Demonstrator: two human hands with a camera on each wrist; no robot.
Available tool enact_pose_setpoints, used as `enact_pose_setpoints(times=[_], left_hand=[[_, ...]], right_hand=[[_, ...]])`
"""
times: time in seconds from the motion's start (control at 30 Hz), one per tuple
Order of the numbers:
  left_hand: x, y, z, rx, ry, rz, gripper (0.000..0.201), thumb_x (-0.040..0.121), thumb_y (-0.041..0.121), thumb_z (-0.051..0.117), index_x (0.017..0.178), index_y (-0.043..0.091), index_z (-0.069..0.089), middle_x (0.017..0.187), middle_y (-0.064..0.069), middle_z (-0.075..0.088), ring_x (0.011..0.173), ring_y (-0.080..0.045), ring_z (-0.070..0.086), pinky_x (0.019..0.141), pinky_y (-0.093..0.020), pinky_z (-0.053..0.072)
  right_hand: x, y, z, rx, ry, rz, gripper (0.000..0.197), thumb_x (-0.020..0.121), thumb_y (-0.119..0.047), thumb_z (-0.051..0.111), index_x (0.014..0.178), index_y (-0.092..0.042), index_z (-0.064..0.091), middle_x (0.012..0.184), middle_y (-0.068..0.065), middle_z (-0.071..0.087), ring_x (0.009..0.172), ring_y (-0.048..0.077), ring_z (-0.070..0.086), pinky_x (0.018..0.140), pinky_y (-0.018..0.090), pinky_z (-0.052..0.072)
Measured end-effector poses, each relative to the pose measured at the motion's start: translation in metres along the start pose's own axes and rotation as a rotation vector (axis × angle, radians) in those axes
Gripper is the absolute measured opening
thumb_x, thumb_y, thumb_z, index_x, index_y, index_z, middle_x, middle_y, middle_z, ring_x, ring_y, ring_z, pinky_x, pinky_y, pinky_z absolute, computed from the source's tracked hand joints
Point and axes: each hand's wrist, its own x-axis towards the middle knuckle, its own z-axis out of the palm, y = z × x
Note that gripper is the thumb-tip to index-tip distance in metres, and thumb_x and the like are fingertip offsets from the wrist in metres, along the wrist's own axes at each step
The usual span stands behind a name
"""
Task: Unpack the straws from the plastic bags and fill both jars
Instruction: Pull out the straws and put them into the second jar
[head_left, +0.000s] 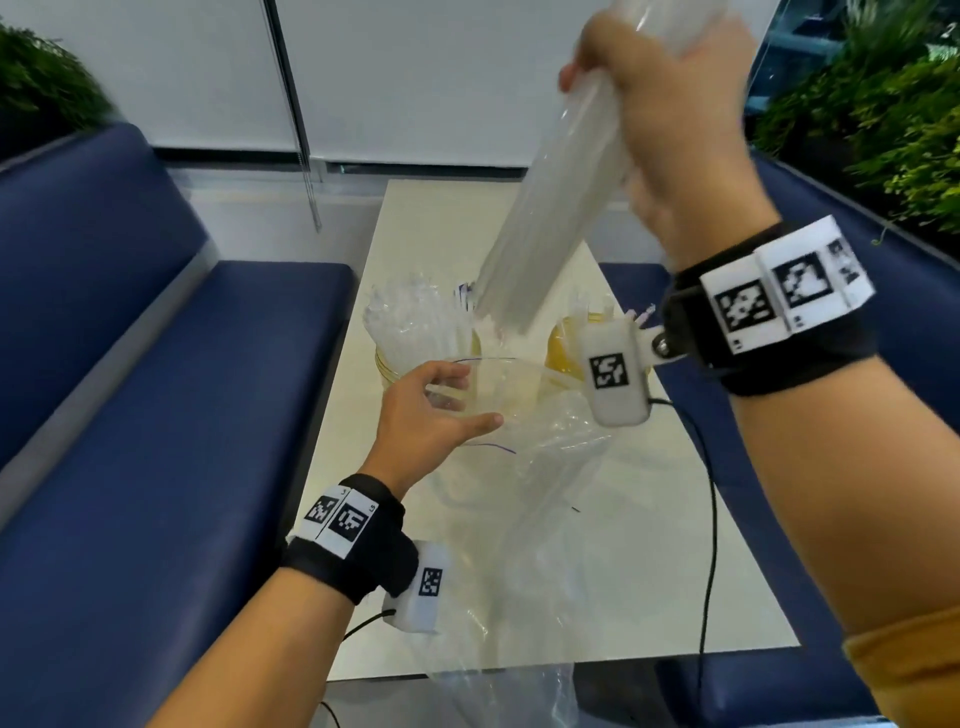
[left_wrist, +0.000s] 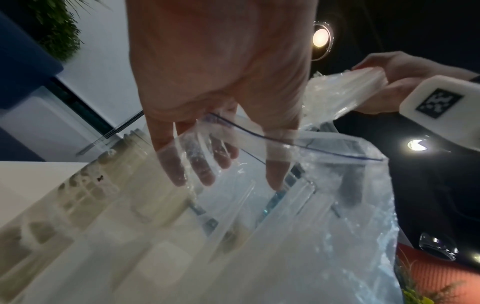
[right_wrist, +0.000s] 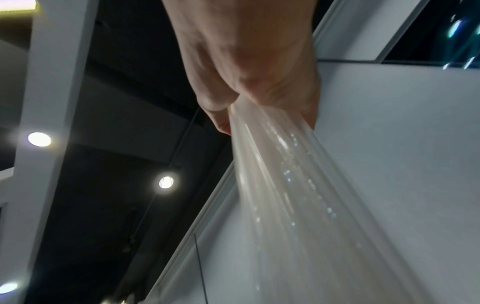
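My right hand (head_left: 660, 98) is raised high over the table and grips a thick bundle of clear straws (head_left: 550, 208) near its top. The bundle slants down and left, with its lower end just above the two jars. My left hand (head_left: 447, 402) holds the rim of an open clear zip bag (head_left: 545, 467), fingers inside the mouth and thumb outside. In the left wrist view my fingers (left_wrist: 197, 168) show through the plastic bag (left_wrist: 324, 205). The left jar (head_left: 387, 366) is packed with straws (head_left: 410, 317). The amber right jar (head_left: 563, 348) is partly hidden by my wrist camera.
The narrow cream table (head_left: 675, 545) stands between two blue benches (head_left: 156, 415). Crumpled clear plastic spreads over the table's near half and hangs off the front edge. A black cable (head_left: 711, 519) runs across the table's right side. Plants stand behind both benches.
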Motion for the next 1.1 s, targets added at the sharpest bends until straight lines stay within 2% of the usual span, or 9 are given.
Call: enact_pose_setpoints(times=[0.1, 0.17, 0.33, 0.43, 0.53, 0.67, 0.77, 0.93, 1.1], left_hand=[[0.004, -0.006, -0.008, 0.041, 0.017, 0.003, 0.060, 0.060, 0.021, 0.097, 0.113, 0.023, 0.069, 0.104, 0.006, 0.072, 0.091, -0.017, 0.072, 0.077, -0.028, 0.060], [0.006, -0.010, -0.014, 0.067, 0.017, -0.005, 0.058, 0.062, 0.021, 0.096, 0.112, 0.025, 0.069, 0.103, 0.009, 0.072, 0.091, -0.015, 0.072, 0.076, -0.028, 0.060], [0.005, -0.011, -0.021, 0.108, 0.018, 0.013, 0.055, 0.065, 0.021, 0.095, 0.113, 0.026, 0.069, 0.105, 0.009, 0.072, 0.091, -0.011, 0.072, 0.069, -0.022, 0.058], [0.003, -0.010, -0.020, 0.111, 0.004, 0.023, 0.055, 0.066, 0.020, 0.094, 0.114, 0.025, 0.068, 0.106, 0.008, 0.072, 0.092, -0.012, 0.072, 0.071, -0.023, 0.058], [0.002, -0.008, -0.018, 0.113, -0.005, 0.021, 0.054, 0.067, 0.021, 0.093, 0.115, 0.025, 0.069, 0.106, 0.008, 0.072, 0.092, -0.014, 0.072, 0.074, -0.028, 0.059], [0.002, -0.007, -0.016, 0.119, -0.015, 0.023, 0.050, 0.069, 0.022, 0.092, 0.114, 0.025, 0.069, 0.106, 0.009, 0.072, 0.092, -0.013, 0.072, 0.073, -0.025, 0.058], [0.003, -0.006, -0.015, 0.129, -0.023, 0.023, 0.048, 0.072, 0.022, 0.090, 0.114, 0.025, 0.069, 0.106, 0.009, 0.072, 0.090, -0.010, 0.072, 0.069, -0.016, 0.055], [0.003, -0.004, -0.010, 0.145, -0.024, 0.021, 0.045, 0.073, 0.021, 0.090, 0.113, 0.025, 0.070, 0.105, 0.009, 0.072, 0.090, -0.011, 0.072, 0.066, -0.013, 0.053], [0.004, -0.002, -0.007, 0.174, -0.023, 0.029, 0.043, 0.074, 0.022, 0.089, 0.113, 0.025, 0.069, 0.105, 0.009, 0.072, 0.087, -0.006, 0.072, 0.064, -0.012, 0.053]], right_hand=[[0.022, -0.003, -0.028, 0.007, 0.095, -0.112, 0.018, 0.060, -0.013, 0.072, 0.059, -0.022, 0.056, 0.066, 0.002, 0.061, 0.065, 0.017, 0.061, 0.061, 0.033, 0.051], [0.031, 0.005, -0.044, -0.067, 0.156, -0.180, 0.026, 0.060, -0.014, 0.073, 0.066, -0.024, 0.050, 0.070, -0.003, 0.054, 0.064, 0.009, 0.057, 0.060, 0.028, 0.048], [0.039, 0.068, -0.065, -0.295, 0.193, -0.105, 0.036, 0.069, -0.016, 0.074, 0.099, -0.006, 0.056, 0.082, -0.004, 0.057, 0.062, -0.008, 0.059, 0.060, 0.017, 0.052], [0.026, 0.115, -0.069, -0.328, 0.170, -0.057, 0.031, 0.074, -0.006, 0.070, 0.102, -0.003, 0.058, 0.080, -0.005, 0.058, 0.060, -0.013, 0.058, 0.057, 0.008, 0.046], [0.010, 0.155, -0.066, -0.371, 0.129, -0.007, 0.026, 0.075, -0.004, 0.069, 0.096, -0.010, 0.054, 0.073, -0.006, 0.054, 0.053, -0.007, 0.053, 0.051, 0.009, 0.042], [-0.005, 0.193, -0.066, -0.410, 0.069, 0.042, 0.024, 0.073, -0.007, 0.068, 0.090, -0.015, 0.053, 0.066, -0.007, 0.052, 0.054, 0.008, 0.050, 0.050, 0.023, 0.046], [-0.013, 0.210, -0.069, -0.440, 0.071, 0.047, 0.024, 0.075, -0.008, 0.069, 0.094, -0.014, 0.056, 0.066, -0.004, 0.055, 0.053, 0.008, 0.051, 0.050, 0.017, 0.046], [-0.017, 0.225, -0.079, -0.462, 0.089, 0.088, 0.033, 0.075, -0.011, 0.070, 0.106, -0.006, 0.060, 0.078, 0.006, 0.062, 0.061, 0.011, 0.056, 0.053, 0.016, 0.049], [-0.031, 0.248, -0.095, -0.580, 0.023, 0.292, 0.038, 0.080, -0.017, 0.072, 0.113, -0.006, 0.056, 0.082, -0.010, 0.053, 0.079, 0.013, 0.058, 0.054, 0.004, 0.041]])
